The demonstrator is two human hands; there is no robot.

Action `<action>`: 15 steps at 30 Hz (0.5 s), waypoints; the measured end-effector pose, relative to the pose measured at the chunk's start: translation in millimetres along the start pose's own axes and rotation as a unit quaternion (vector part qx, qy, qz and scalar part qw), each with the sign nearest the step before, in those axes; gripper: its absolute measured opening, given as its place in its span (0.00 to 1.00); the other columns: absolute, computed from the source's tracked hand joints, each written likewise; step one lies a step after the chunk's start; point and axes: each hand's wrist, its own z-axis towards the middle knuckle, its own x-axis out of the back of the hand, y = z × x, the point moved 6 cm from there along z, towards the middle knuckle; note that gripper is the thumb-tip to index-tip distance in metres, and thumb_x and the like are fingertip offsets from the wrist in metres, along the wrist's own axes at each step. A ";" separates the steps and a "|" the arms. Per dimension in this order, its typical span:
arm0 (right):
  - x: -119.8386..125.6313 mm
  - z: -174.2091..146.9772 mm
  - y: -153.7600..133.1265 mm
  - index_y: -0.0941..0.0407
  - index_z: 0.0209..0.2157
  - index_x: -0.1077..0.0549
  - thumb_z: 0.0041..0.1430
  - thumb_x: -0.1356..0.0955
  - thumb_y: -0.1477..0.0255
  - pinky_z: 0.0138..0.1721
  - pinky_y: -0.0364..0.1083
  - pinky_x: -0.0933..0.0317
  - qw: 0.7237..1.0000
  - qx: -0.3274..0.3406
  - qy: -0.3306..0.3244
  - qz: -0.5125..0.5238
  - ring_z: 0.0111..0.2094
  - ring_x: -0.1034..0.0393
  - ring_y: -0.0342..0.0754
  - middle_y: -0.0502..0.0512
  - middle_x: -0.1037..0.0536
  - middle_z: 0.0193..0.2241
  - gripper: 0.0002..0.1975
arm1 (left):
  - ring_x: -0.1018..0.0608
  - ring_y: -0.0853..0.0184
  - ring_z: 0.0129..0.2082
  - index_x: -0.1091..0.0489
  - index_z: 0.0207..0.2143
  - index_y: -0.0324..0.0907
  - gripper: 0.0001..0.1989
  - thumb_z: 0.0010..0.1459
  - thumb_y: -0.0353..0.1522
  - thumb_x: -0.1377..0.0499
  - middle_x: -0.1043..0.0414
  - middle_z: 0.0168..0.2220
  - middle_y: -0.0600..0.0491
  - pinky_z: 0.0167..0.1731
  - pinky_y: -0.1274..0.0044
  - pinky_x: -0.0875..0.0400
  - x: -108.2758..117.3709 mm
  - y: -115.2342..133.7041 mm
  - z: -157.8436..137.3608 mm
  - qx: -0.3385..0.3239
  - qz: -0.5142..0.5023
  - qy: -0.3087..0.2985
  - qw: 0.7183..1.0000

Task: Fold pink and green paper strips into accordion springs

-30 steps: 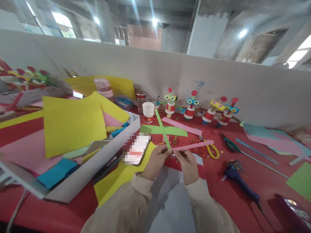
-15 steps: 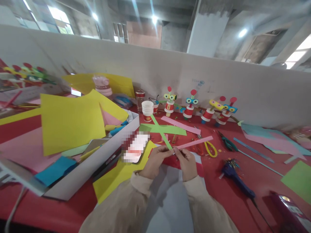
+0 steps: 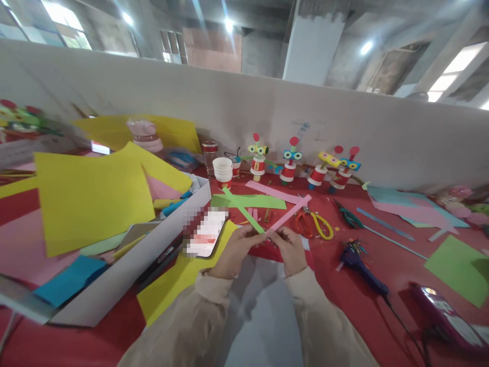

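Note:
My left hand (image 3: 237, 251) pinches the near end of a green paper strip (image 3: 243, 210), which slants up and away to the left. In my right hand (image 3: 289, 248) is the near end of a pink paper strip (image 3: 289, 215), slanting up to the right. The two strip ends meet between my fingertips, forming a V; my fingers hide exactly how they overlap. Beyond them lie a wider green paper piece (image 3: 263, 202) and another pink strip (image 3: 275, 192). A small folded paper spring (image 3: 268, 215) rests just past my hands.
Left are a phone (image 3: 208, 234) and a white box (image 3: 130, 265) of coloured paper. Paper cups (image 3: 222, 171) and several cup figures (image 3: 288, 171) line the wall. Scissors (image 3: 323, 226), pliers (image 3: 348, 214), a glue gun (image 3: 364, 270) and green paper (image 3: 460, 270) lie right.
The pink strip has swung to a steeper upward angle, its far end now nearer the other pink strip. Both hands stay together at the strip ends. The view has turned slightly right.

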 end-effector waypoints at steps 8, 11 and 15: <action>-3.9 -0.4 2.1 0.57 0.18 0.28 0.43 0.28 0.62 0.22 0.41 0.46 0.999 -0.019 -0.026 0.044 0.18 0.42 0.39 0.46 0.31 0.14 0.13 | 0.31 0.73 0.24 0.25 0.25 0.38 0.09 0.38 0.31 0.33 0.28 0.24 0.54 0.27 0.80 0.38 4.7 -11.2 2.6 0.046 -0.076 0.029 0.996; -3.5 -2.1 10.4 0.57 0.22 0.28 0.46 0.31 0.56 0.21 0.41 0.44 0.995 -0.060 0.009 0.083 0.20 0.38 0.41 0.48 0.28 0.18 0.17 | 0.31 0.73 0.24 0.26 0.25 0.38 0.09 0.37 0.31 0.32 0.29 0.22 0.55 0.28 0.81 0.37 7.9 -13.8 4.8 0.036 -0.113 0.067 0.991; -11.5 -5.4 12.6 0.55 0.28 0.28 0.44 0.29 0.59 0.23 0.42 0.40 0.995 -0.060 -0.026 0.070 0.23 0.35 0.42 0.48 0.27 0.23 0.14 | 0.30 0.73 0.23 0.27 0.24 0.38 0.09 0.39 0.32 0.33 0.30 0.21 0.56 0.29 0.80 0.35 7.1 -12.3 4.5 -0.010 -0.150 0.093 0.984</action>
